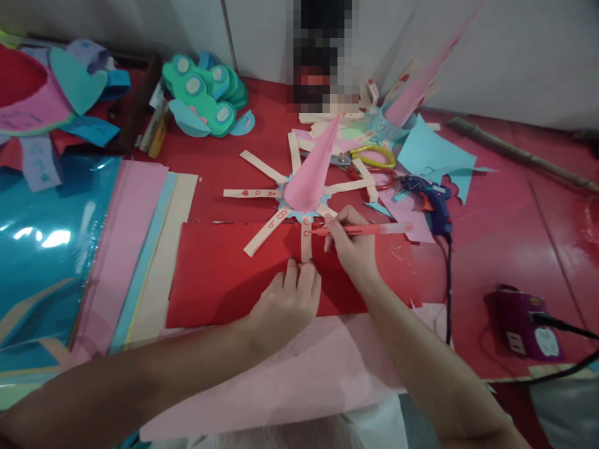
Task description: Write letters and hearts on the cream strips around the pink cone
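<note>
Right hand (352,246): grip closed round a red pen (386,229), its tip at the paper strip (306,247) marked with red C letters. Left hand (291,292): fingers bent at the strip's outer end; cannot tell whether the grip pinches it or only presses. Strip radiates from the base of a pink cone (306,174), its outer part over the red sheet (215,274) on the table (505,243). Scissors (374,156) lie behind, right of the cone; glue gun (435,204) farther right.
</note>
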`<state>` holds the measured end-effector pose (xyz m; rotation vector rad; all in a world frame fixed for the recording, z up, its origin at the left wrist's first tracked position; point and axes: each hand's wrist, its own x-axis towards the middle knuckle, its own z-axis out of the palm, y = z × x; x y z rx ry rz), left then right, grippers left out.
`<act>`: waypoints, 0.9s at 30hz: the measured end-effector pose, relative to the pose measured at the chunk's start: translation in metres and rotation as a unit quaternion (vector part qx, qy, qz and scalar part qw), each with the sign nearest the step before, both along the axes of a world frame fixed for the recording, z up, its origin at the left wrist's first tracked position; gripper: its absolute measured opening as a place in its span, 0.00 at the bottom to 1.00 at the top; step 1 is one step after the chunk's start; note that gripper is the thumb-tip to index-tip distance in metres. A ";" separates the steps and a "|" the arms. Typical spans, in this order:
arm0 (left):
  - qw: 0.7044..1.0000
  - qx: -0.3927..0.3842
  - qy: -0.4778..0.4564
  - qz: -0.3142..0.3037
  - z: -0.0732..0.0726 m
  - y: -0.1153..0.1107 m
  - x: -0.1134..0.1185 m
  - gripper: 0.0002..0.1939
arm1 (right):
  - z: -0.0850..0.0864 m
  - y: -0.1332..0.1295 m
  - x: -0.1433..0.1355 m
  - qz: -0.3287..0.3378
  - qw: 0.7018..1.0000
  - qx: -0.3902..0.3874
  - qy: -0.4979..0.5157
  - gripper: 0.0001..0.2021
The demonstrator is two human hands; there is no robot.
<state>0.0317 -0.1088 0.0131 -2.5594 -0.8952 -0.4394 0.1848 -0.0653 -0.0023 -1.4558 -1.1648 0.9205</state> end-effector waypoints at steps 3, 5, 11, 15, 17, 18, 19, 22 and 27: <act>1.000 0.003 -0.004 -0.005 0.000 0.000 -0.001 0.08 | 0.000 0.000 0.000 0.002 1.000 -0.009 0.018 0.16; 1.000 -0.001 -0.007 -0.008 0.000 0.000 -0.001 0.07 | 0.001 0.000 -0.001 0.002 1.000 -0.015 0.021 0.16; 1.000 0.003 -0.006 -0.016 -0.002 -0.002 0.000 0.06 | 0.004 0.000 -0.001 -0.002 0.999 -0.017 0.032 0.17; 1.000 -0.001 -0.007 -0.018 -0.003 -0.002 0.000 0.05 | 0.003 0.000 -0.002 -0.003 1.000 -0.018 0.023 0.18; 1.000 -0.002 -0.005 -0.019 -0.002 -0.002 0.000 0.06 | 0.002 0.000 -0.002 -0.005 1.000 -0.021 0.022 0.18; 1.000 0.000 -0.003 -0.018 -0.002 -0.002 -0.001 0.07 | 0.002 0.000 -0.002 -0.006 0.999 -0.022 0.024 0.18; 1.000 0.003 0.000 -0.017 -0.001 -0.001 -0.001 0.08 | 0.002 0.001 -0.002 -0.007 0.999 -0.021 0.028 0.17; 1.000 0.014 -0.001 -0.018 -0.001 -0.001 -0.001 0.08 | 0.002 0.002 -0.002 -0.010 0.999 -0.015 0.040 0.17; 0.999 0.018 -0.005 -0.036 -0.002 -0.002 -0.001 0.07 | 0.001 0.002 -0.001 -0.014 0.999 -0.016 0.042 0.18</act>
